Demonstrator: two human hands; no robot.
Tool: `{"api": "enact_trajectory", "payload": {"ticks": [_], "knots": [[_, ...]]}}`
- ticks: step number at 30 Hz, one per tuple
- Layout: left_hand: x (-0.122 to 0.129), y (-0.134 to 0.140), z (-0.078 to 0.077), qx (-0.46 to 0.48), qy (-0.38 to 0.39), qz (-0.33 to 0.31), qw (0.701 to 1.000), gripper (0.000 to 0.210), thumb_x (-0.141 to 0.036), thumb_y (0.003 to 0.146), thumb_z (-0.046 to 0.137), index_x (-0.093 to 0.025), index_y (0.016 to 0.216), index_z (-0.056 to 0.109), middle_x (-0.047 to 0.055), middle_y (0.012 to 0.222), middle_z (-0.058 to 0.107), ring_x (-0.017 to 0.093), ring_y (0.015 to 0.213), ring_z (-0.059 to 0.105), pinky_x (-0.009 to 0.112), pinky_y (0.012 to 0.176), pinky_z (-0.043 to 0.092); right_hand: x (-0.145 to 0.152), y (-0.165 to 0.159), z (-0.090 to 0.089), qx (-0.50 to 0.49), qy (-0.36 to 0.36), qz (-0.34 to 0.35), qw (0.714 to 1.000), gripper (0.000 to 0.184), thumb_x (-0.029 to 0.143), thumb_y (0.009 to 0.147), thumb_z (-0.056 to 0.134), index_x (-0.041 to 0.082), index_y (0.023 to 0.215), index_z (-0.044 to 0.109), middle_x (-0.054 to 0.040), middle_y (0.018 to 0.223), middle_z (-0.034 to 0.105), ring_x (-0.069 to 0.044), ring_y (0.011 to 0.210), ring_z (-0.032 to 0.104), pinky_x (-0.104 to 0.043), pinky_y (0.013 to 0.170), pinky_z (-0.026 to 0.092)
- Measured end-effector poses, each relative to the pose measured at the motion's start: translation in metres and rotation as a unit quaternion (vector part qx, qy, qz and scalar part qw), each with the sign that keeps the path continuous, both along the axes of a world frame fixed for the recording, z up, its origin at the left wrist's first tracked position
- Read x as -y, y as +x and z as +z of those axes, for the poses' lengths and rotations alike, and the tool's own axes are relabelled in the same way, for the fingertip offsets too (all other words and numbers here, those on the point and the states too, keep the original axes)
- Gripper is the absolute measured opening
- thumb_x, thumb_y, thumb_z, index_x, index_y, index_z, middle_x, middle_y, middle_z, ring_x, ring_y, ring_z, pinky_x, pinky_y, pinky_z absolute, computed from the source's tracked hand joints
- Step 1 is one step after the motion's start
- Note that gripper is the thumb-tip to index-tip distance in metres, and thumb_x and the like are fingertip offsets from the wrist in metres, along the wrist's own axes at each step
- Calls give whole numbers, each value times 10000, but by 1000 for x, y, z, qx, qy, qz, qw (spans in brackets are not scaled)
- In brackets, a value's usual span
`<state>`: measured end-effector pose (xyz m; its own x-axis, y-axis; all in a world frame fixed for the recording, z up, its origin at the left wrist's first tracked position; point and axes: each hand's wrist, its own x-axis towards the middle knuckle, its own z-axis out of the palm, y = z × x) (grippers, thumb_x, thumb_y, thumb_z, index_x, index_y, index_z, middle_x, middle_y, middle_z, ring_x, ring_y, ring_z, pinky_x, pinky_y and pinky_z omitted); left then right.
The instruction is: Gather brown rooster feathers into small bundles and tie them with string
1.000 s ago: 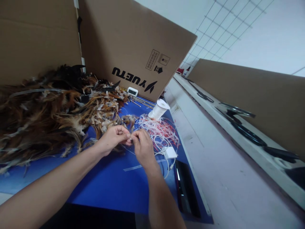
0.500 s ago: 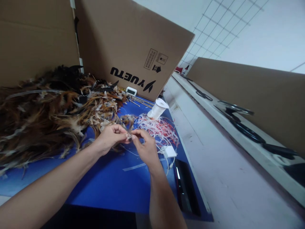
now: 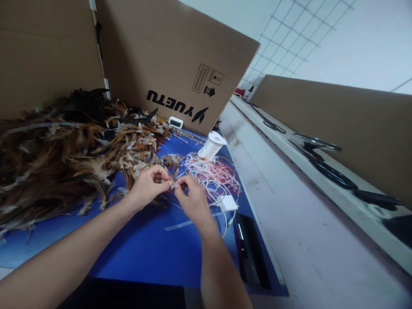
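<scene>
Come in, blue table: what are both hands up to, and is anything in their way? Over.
Left hand and right hand: pinching a small pale piece, too small to identify. Feather heap close left, ribbon tangle close right. Nothing seen blocking either.

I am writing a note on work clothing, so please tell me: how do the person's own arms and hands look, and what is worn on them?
Both the left hand and the right hand are ungloved. No sleeve shows on the left forearm or the right forearm, and I see no watch or bracelet.
</scene>
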<state>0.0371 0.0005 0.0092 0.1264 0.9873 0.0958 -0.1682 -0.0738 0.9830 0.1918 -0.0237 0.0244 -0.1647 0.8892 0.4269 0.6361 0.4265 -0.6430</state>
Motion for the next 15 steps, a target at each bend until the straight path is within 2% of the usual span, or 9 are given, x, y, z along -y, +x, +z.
{"api": "enact_trajectory", "payload": {"ticks": [7, 15], "knots": [[3, 3, 0, -60, 74, 41, 995, 235, -213, 652, 728, -186, 721, 506, 1, 721, 687, 137, 667, 655, 242, 651, 522, 0, -2, 0, -35, -31, -3, 999, 86, 175, 812, 512, 208, 740, 546, 16, 733, 557, -146, 705, 531, -270, 669, 410], [9, 4, -2, -103, 137, 71, 983, 186, -216, 721, 676, -200, 738, 491, 11, 779, 692, 142, 701, 667, 238, 667, 534, -3, -5, -3, -173, -106, 28, 979, 141, 294, 827, 548, 198, 725, 565, 36, 674, 567, -124, 633, 536, -258, 639, 430]]}}
